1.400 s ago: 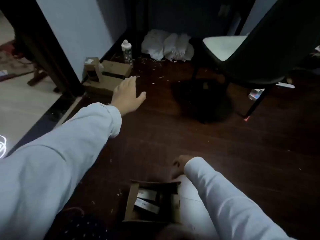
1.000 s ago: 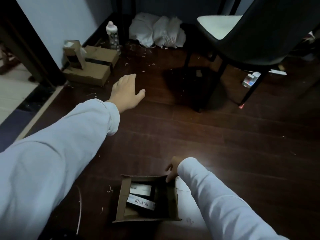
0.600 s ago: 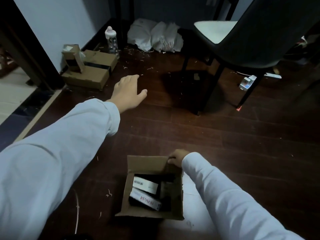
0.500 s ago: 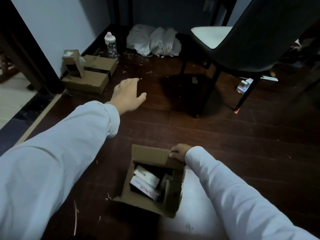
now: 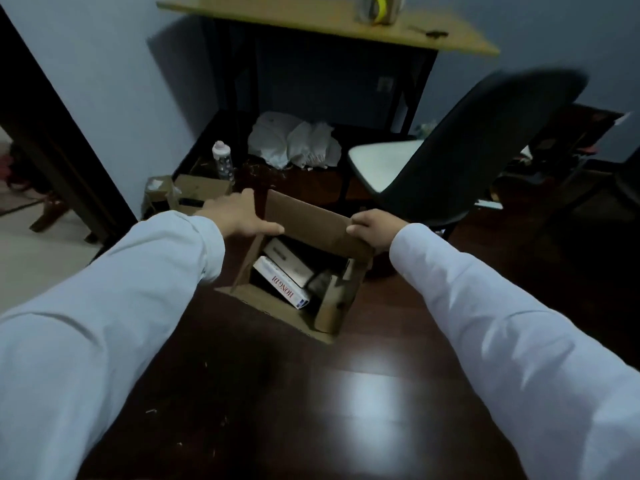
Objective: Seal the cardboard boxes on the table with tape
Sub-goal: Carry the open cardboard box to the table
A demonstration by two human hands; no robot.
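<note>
Both hands (image 5: 239,216) (image 5: 372,230) grip open box (image 5: 308,220) — pack (image 5: 281,285) inside reads "HONGDI".

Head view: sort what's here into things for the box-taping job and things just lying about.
For the job:
open cardboard box, held by left hand and right hand
tape roll on the table

Lying about:
chair
bottle
white bags
cardboard boxes by the wall

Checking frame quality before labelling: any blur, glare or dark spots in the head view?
Head view: dim overall; glare patch on the floor near the bottom; chair back motion-smeared; wide-angle bending at the edges; open box and both hands fairly sharp.
</note>
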